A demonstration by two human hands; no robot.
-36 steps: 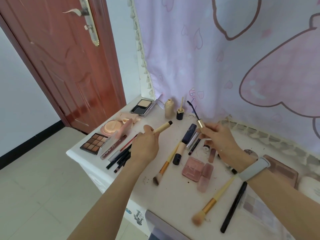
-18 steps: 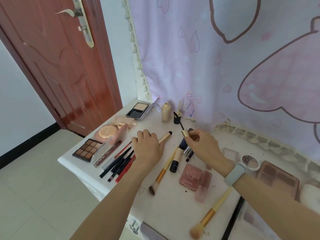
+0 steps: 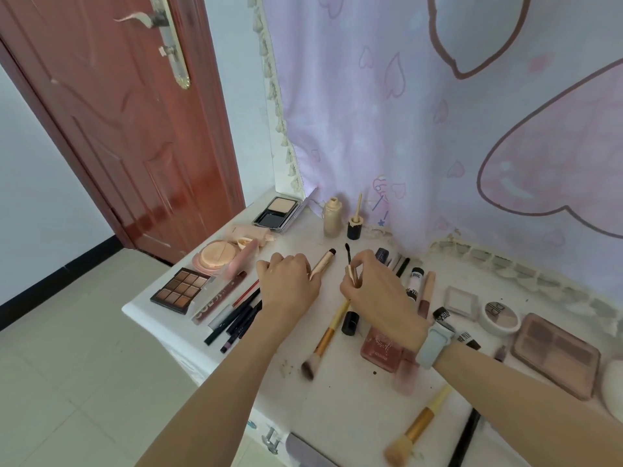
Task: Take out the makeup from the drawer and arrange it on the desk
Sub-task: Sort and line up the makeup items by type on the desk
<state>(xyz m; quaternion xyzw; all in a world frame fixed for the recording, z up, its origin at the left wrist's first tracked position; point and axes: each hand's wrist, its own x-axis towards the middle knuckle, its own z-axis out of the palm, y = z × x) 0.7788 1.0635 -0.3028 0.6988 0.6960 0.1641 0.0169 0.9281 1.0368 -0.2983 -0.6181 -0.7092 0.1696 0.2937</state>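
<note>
My left hand (image 3: 286, 281) grips a gold mascara tube (image 3: 322, 262) whose dark end points up and away. My right hand (image 3: 374, 291) pinches a mascara wand (image 3: 349, 256) by its gold cap, the black brush end raised just right of the tube's end. Both hover low over the white desk (image 3: 350, 409), which is strewn with makeup: an eyeshadow palette (image 3: 180, 289), pencils (image 3: 236, 320), a gold-handled brush (image 3: 325, 338) and a pink compact (image 3: 381, 348).
A foundation bottle (image 3: 332, 215) and a small black pot (image 3: 354, 227) stand at the back by the pink curtain (image 3: 438, 129). A large blush palette (image 3: 556, 353) lies at right. A second brush (image 3: 416, 429) lies near the front edge. The brown door (image 3: 118, 112) is on the left.
My right hand has lowered the wand and moved left toward the tube; the brush tip now sits beside the tube's end. My left hand has stayed closed on the tube.
</note>
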